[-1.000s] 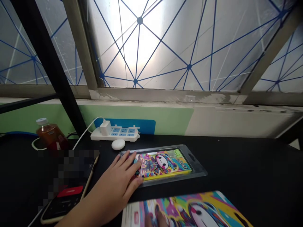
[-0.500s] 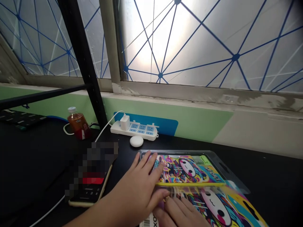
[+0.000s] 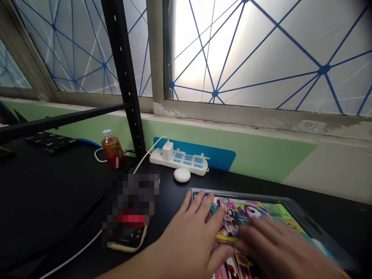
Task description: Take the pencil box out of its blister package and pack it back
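Your left hand (image 3: 194, 236) lies on a cartoon-printed card (image 3: 247, 207) with its fingers (image 3: 200, 205) spread, and the card sits in a clear plastic tray (image 3: 316, 228) on the black desk (image 3: 343, 193); your right hand (image 3: 279, 248) blurs over the card, so you cannot tell its fingers' state

Daylight glares through the frosted window (image 3: 221, 50), brightest near its centre; the desk (image 3: 58, 201) stays dim beneath it, and the right hand (image 3: 279, 248) smears with motion blur (the phone (image 3: 130, 242) is pixelated over); the window frame (image 3: 155, 50) bends slightly toward the edges.
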`<state>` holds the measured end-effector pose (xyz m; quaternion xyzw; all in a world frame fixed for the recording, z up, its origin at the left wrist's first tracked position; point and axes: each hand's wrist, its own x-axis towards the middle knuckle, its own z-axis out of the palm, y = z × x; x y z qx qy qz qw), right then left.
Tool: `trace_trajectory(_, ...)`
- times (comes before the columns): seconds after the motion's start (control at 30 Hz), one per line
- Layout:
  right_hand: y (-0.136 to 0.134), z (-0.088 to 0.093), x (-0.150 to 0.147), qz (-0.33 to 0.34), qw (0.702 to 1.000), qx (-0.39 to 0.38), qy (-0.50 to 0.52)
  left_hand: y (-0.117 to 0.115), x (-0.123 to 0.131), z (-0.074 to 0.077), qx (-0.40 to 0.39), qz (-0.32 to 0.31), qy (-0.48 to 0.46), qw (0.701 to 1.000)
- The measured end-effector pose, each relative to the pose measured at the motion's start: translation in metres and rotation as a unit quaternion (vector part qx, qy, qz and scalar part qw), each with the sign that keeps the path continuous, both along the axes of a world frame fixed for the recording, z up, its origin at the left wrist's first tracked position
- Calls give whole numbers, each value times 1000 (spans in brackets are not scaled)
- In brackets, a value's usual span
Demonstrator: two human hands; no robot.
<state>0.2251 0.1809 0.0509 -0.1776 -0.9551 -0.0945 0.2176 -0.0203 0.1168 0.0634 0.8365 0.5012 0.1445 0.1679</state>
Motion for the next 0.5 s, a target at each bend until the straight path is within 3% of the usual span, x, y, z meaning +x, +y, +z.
trace_trajectory(0.13,43,0,35,-104,992,-65,-4,2,-1,-3,4,3,-2,1000)
trace_trajectory(0.27,67,1,51,-104,979,-168,-43,5,-1,-4,2,2,-16,1000)
trace_trajectory(0.5,78,21,37,-84,958,-265,-73,5,3,3,-19,18,15,1000)
